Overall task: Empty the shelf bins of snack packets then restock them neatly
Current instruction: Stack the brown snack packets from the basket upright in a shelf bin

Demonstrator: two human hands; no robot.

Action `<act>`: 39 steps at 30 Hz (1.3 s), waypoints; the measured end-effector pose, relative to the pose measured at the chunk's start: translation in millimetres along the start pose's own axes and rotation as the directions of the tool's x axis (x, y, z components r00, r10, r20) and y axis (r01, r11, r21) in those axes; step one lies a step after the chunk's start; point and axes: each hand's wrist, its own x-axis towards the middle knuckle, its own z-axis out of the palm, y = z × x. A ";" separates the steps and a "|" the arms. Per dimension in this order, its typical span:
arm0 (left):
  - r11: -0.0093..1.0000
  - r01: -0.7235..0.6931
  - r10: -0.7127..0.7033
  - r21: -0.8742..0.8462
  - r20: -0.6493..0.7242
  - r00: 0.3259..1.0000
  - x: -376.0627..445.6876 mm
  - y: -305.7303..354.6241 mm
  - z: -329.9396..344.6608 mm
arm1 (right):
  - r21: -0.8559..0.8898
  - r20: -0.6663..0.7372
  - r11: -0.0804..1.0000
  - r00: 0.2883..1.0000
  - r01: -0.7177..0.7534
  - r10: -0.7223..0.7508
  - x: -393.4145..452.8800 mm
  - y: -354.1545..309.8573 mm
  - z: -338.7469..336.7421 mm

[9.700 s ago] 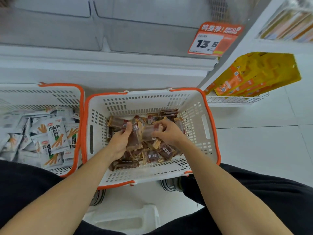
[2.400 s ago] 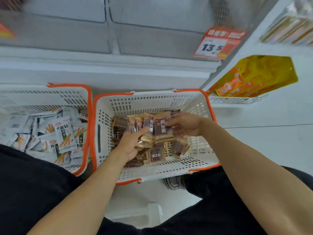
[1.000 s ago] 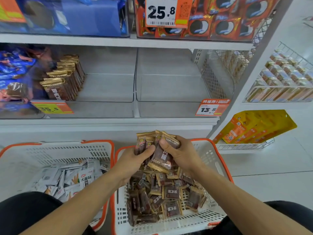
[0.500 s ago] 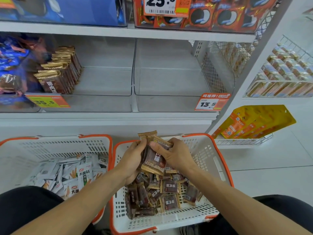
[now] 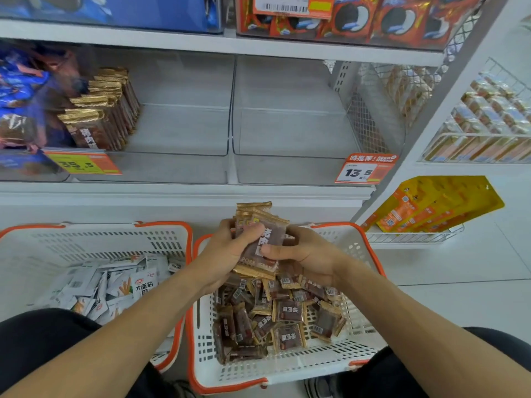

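Observation:
Between both hands I hold an upright stack of brown pork jerky packets above the right basket. My left hand grips the stack's left side, my right hand grips its right side with the thumb across the front. Loose brown packets fill that basket. On the shelf, a clear bin has a neat row of the same brown packets at its left. The clear bin to its right holds nothing.
The left basket contains white snack packets. Price tags reading 35.5 and 13.5 hang on the shelf edge. Yellow packets lie in a wire rack at right. Blue and red cookie packs fill the upper shelf.
My view rose from the basket to the shelf. Both hands lifted a gathered stack of brown packets out of the basket and squared it upright.

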 end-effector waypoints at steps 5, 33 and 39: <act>0.889 -0.204 0.230 0.410 -0.014 0.973 -5.0 18.1 -11.5 | -0.253 -0.021 0.957 0.989 0.139 -0.149 15.8 -23.1 18.4; 0.360 -0.129 0.860 0.924 -0.275 0.429 49.8 92.6 -269.1 | -0.558 -0.223 0.790 0.870 0.256 -0.440 315.6 -205.6 164.5; 0.296 -0.157 0.904 0.942 -0.224 0.363 56.7 84.8 -274.2 | -0.613 -0.413 0.779 0.787 0.131 -0.457 369.9 -188.7 166.6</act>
